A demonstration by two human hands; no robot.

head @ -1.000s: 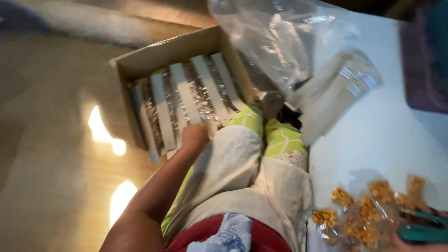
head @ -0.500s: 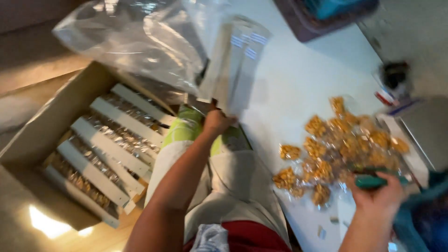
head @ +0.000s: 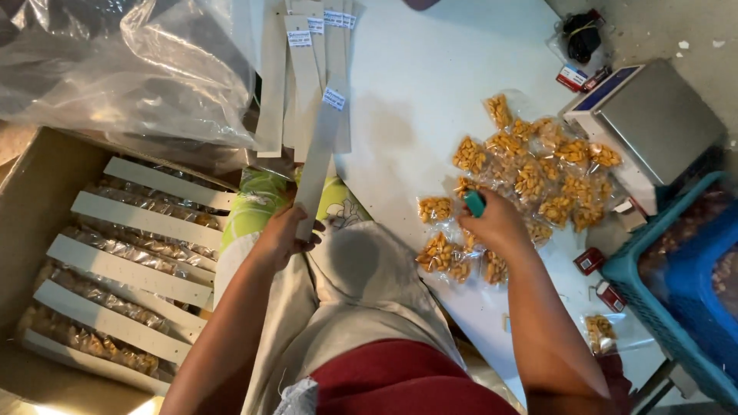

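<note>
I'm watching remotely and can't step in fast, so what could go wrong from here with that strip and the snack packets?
1. The left hand grips the long white card strip only at its lower end; it might bend or knock the other strips hanging over the table's edge.
2. The right hand, holding a teal tool, rests on the snack packets; those near the table's front edge could slide off.

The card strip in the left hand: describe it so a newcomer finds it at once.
Start at the white table, then its near left edge, where long pale card strips overhang. One strip slants out of the stack, its lower end gripped by the left hand; the others lie untouched.
</note>
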